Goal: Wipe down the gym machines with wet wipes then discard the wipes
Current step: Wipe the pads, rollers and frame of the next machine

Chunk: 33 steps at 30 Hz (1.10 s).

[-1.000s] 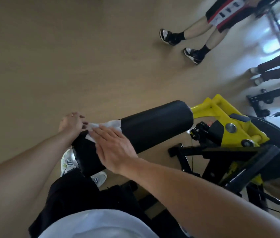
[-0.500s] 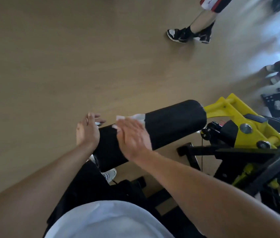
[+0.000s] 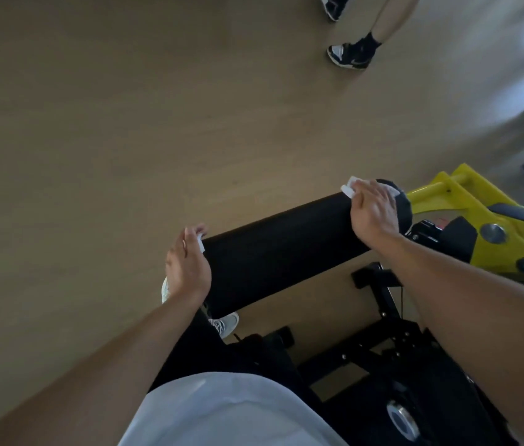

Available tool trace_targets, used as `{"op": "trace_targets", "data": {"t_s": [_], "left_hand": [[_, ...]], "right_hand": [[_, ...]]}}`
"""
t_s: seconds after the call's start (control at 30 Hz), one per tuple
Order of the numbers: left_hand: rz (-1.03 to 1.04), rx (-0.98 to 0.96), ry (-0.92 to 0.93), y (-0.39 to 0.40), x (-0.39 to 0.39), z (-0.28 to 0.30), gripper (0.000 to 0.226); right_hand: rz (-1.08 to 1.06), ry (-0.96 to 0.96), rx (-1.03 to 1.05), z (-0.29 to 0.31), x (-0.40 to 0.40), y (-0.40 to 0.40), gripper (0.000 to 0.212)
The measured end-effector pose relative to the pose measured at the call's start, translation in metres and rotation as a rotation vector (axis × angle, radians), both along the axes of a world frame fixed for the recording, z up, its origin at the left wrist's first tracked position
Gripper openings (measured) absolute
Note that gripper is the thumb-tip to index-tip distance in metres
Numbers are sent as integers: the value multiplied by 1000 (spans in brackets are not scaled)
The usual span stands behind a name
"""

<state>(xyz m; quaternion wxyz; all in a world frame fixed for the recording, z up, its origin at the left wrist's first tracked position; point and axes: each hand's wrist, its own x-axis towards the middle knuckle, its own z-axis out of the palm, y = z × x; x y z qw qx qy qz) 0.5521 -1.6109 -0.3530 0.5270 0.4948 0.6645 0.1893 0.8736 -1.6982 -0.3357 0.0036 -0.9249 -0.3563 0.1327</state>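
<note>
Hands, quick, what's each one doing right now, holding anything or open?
Left hand: fingers straight at the near end of the black roller pad, a small white piece at the fingertips; grip unclear.
Right hand: presses a white wipe onto the pad's far end.

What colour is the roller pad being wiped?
Plain black; the roller pad shows clearly in the head view.

Most of the wet wipe (image 3: 352, 189) is hidden under the right hand (image 3: 373, 214); only corners peek out at ten and two o'clock of it. A white scrap (image 3: 201, 243) shows at the left hand (image 3: 186, 268), too little to name. The black roller pad (image 3: 286, 246) loses its far end behind the right hand. A bystander's legs (image 3: 382, 24) are cut off at twelve o'clock. The yellow frame (image 3: 479, 217) runs off at three o'clock. The upper right corner is smeared with blur.
</note>
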Motion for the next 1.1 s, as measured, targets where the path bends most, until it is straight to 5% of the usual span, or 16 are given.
{"op": "trace_targets", "data": {"t_s": [0.1, 0.33, 0.5, 0.73, 0.87, 1.1], "left_hand": [[82, -39, -11, 6, 7, -2, 48], [227, -476, -31, 47, 9, -30, 42], [181, -540, -36, 55, 15, -26, 29], [317, -666, -60, 61, 13, -39, 33], [339, -672, -81, 63, 11, -40, 33], [389, -603, -155, 59, 6, -43, 26]], "right_hand": [[-65, 52, 30, 3, -56, 19, 47], [443, 232, 93, 1, -255, 32, 52], [554, 188, 56, 14, -190, 21, 52], [-14, -14, 3, 2, 7, -17, 55], [-157, 38, -15, 3, -22, 7, 51], [529, 259, 162, 10, -249, 25, 46]]}}
